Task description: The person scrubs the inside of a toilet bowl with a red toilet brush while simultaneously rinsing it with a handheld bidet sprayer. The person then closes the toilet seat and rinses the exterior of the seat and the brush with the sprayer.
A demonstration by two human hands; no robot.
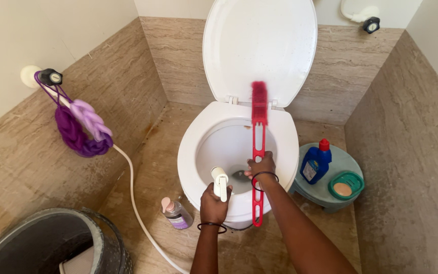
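Observation:
A white toilet stands open, its lid leaning back against the wall. My right hand grips a long red brush by the middle of its handle. The bristle head rests near the seat hinge at the back of the bowl. My left hand holds a white hand sprayer at the front rim, its nozzle towards the bowl. Each wrist wears a thin black band.
A white hose runs from the left wall tap across the floor. A purple scrubber hangs there. A small clear bottle stands left of the toilet. A green stool carries a blue bottle and soap dish. A dark bucket sits bottom left.

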